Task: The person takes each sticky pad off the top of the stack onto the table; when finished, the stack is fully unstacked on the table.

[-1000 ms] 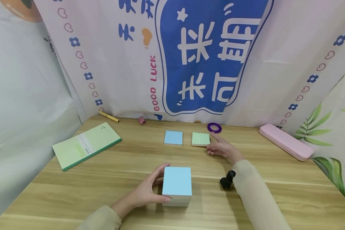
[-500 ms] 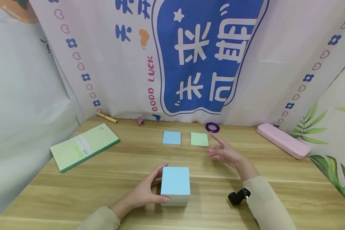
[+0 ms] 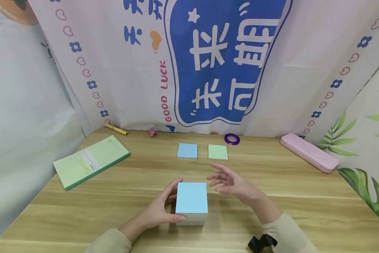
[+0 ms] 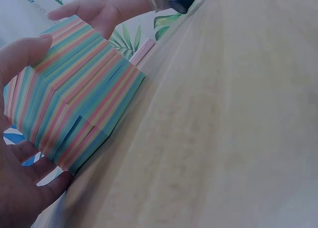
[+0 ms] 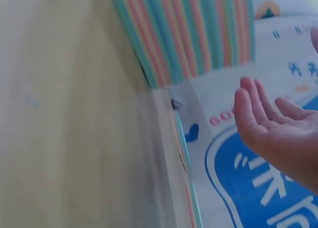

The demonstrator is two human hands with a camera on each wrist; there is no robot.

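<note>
A thick stack of sticky notes [image 3: 191, 197] with a blue top sheet stands on the table at the front middle. Its sides show stripes of pink, yellow, green and blue in the left wrist view. My left hand [image 3: 156, 211] grips the stack from its left side, thumb at the front and fingers round the back. To the right of the stack my right hand [image 3: 232, 184] hovers with loosely bent fingers and nothing in it. Beyond the hands lie a thin blue sticky note pad [image 3: 187, 150] and a thin green one, the green pad [image 3: 217, 152], side by side.
A purple tape roll [image 3: 232, 139] lies behind the green pad, and a pink pencil case [image 3: 309, 153] at the right. On the left are a green notebook [image 3: 91, 161], a yellow pen [image 3: 115, 129] and a pink binder clip [image 3: 152, 131]. A printed cloth hangs behind the table.
My right hand has drawn back from the green pad toward the stack, leaving the pad beside the blue one. The left hand keeps its grip on the stack.
</note>
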